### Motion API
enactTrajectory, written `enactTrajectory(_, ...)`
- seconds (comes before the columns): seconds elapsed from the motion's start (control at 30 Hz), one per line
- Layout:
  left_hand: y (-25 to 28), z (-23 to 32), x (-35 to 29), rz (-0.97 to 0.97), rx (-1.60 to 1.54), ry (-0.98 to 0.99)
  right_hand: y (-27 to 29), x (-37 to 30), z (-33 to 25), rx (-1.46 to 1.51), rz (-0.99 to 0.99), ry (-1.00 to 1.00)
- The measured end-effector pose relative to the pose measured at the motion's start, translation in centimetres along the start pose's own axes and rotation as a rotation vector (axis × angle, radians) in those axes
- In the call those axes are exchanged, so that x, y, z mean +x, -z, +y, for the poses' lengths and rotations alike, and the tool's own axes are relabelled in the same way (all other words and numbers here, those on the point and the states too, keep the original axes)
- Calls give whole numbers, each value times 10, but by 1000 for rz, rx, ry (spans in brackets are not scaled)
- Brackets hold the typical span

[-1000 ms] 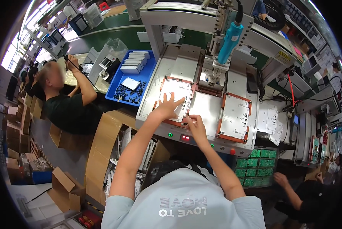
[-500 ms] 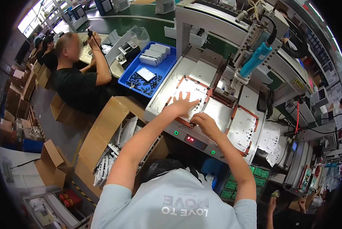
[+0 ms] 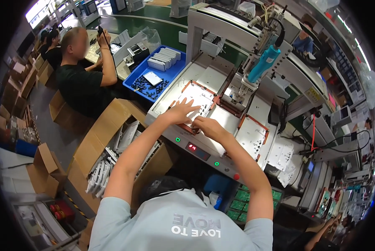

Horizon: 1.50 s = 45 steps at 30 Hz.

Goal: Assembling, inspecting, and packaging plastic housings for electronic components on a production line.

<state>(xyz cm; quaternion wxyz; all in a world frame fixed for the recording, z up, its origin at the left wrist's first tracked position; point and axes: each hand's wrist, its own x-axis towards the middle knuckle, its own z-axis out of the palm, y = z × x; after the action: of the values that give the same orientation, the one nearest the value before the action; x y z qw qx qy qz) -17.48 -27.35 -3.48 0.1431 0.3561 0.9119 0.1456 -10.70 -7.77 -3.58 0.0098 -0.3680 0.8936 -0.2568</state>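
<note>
Item, left hand (image 3: 182,113): mine, fingers spread wide, laid flat over the white panel (image 3: 197,97), much as a second earlier.

Item, right hand (image 3: 208,126): mine, fingers bunched narrow at the panel's near right corner; whether they pinched a small part, I could not tell. A second earlier it stood further from my left thumb; now it was just beside it.

Item, white panel: seated, as before, in the left red-brown fixture (image 3: 216,99) on the machine bed.

Item, second white panel (image 3: 251,136): in the right fixture, untouched.

Item, teal electric screwdriver (image 3: 264,63): mounted above the bed.

Item, blue tray (image 3: 173,75): left of the machine, holding white parts and small black pieces, unchanged.
</note>
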Motion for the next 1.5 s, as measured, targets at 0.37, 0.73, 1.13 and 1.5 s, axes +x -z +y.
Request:
enactTrajectory(0.37, -67, 9, -106, 751, -405, 115, -28, -42, -30, 73, 335, -209)
enactTrajectory(0.73, -110, -22, -97, 605, -452, -101, -78, 7, -72, -193, 769, -577)
enactTrajectory(1.13, -109, -28, -80, 542, -456, -216, -72, -16, -104, -219, 837, -774)
enactTrajectory(1.5, -140, -72, -79, 542, -282, -257, -293, -182, -215, 207, 485, -1420)
